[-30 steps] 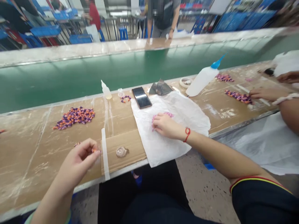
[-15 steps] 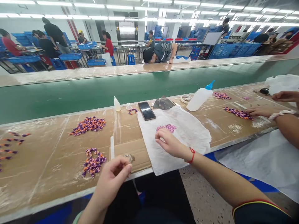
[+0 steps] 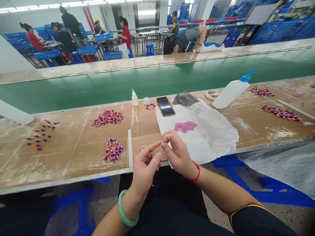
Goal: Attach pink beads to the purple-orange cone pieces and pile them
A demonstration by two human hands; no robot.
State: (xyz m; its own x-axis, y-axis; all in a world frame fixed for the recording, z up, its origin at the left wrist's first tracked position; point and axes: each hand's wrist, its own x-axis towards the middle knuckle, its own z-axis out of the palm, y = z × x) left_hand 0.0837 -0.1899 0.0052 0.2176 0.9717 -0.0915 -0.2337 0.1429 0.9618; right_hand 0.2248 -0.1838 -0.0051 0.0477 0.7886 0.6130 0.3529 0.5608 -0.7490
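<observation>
My left hand (image 3: 146, 167), a green bangle on its wrist, is closed in a pinch above the table's front edge. A trace of pink shows at its fingertips, too small to name. My right hand (image 3: 177, 153), with a red cord at the wrist, is pinched too and meets the left fingertips; whatever it holds is hidden. Beyond the hands, a pile of tiny pink-and-white pieces (image 3: 185, 127) lies on a white sheet (image 3: 216, 137). Under and behind the left hand are a cardboard piece (image 3: 139, 141) and a white strip (image 3: 130, 149).
Purple-and-orange pieces lie in a near pile (image 3: 113, 151), a farther pile (image 3: 108, 118) and loose rows (image 3: 38, 139). Behind stand a small dropper bottle (image 3: 134, 98), a phone (image 3: 165, 106), a tape roll (image 3: 212, 94) and a leaning blue-capped bottle (image 3: 231, 94). A green belt (image 3: 105, 86) runs beyond.
My right hand has come from the pink-and-white pile back to my left hand, and their fingertips now meet. The view has shifted; the neighbour's hands at right are out of view.
</observation>
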